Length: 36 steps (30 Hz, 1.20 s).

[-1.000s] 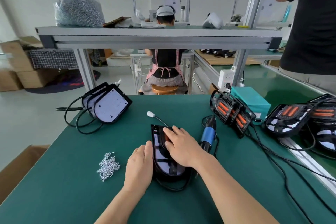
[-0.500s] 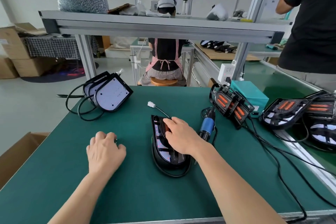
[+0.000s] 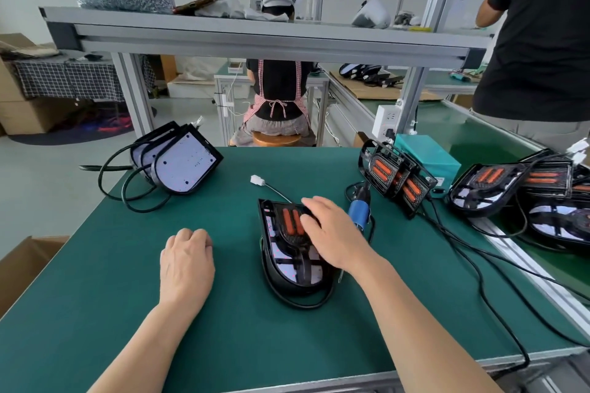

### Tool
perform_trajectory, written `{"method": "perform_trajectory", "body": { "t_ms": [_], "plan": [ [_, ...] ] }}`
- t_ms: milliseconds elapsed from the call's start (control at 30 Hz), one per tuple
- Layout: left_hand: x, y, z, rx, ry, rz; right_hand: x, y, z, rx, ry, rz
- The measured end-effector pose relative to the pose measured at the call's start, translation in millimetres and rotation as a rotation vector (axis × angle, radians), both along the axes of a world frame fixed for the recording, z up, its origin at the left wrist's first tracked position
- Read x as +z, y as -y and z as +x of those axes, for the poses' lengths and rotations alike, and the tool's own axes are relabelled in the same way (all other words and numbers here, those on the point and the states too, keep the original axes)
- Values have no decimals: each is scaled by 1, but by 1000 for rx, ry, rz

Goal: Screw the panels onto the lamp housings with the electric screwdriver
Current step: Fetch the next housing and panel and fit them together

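Lamp housing (image 3: 282, 265) lies flat on the green mat (image 3: 127, 313), in front of the person and a little to the right, with its panel (image 3: 292, 222) of orange strips seated on top. Right-hand fingers (image 3: 314, 204) stretch out, slightly apart, and press on the panel's far end; the right hand (image 3: 335, 233) covers its right side. Left-hand fingers (image 3: 191, 236) curl down to the mat, tips hidden, so I cannot tell whether they pinch anything; the left hand (image 3: 186, 262) sits apart from the housing.

Nothing shows a screw in place, so the panel is probably held only by that palm. Lifting it to reach the electric screwdriver (image 3: 359, 215), which lies just beside the housing, could let the panel slide off its holes. The housing's own black cable (image 3: 303, 303) loops under its near end and may make it rock under the bit. The screwdriver cord could also snag that loop.

Open mat lies between the hands and toward the near edge. The left side is bare as far as the stacked housings (image 3: 183, 166) at the far corner. The right is crowded: a leaning stack of panels (image 3: 396, 177) near the screwdriver and trailing cables (image 3: 463, 242) leave little room for a swing that way.
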State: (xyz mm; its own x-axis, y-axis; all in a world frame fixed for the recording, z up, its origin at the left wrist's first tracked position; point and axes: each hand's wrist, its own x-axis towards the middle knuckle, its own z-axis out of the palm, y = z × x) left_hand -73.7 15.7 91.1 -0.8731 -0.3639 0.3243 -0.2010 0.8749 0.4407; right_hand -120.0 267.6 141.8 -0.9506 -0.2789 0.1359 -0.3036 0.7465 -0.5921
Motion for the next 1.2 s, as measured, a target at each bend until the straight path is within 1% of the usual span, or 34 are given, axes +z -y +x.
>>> {"method": "perform_trajectory", "body": {
  "t_ms": [67, 133, 167, 200, 267, 333, 500, 667, 733, 833, 933, 1100, 1200],
  "plan": [
    [-1, 0, -1, 4, 13, -23, -2, -17, -2, -218, -98, -65],
    [-1, -1, -2, 3, 12, -46, -4, -36, -6, -459, -150, -32],
    [-1, -1, -1, 2, -2, -48, -5, -45, -8, -534, -129, 16],
    [-1, -2, -1, 0, -25, -46, -7, -52, -11, -573, -69, 64],
    [-1, -3, 1, -17, -82, -30, -10, -57, -14, -581, 88, 118],
    [0, -3, 2, -42, -120, -13, -13, -56, -19, -562, 163, 143],
    [2, -2, 7, -74, -165, 18, -15, -46, -31, -585, 129, 242],
    [1, -2, 10, -95, -224, 25, -11, -40, -44, -585, 153, 289],
    [-1, -2, 9, -108, -242, 24, -8, -40, -46, -595, 160, 275],
    [-3, -2, 6, -127, -261, 27, -8, -43, -47, -615, 171, 182],
    [-3, -3, 5, -149, -293, 37, -9, -50, -46, -634, 214, 34],
    [0, -11, 3, -188, -327, 61, -14, -68, -39, -584, 299, -407],
    [3, -20, 3, -218, -331, 87, -15, -75, -35, -575, 373, -597]
  ]
}}
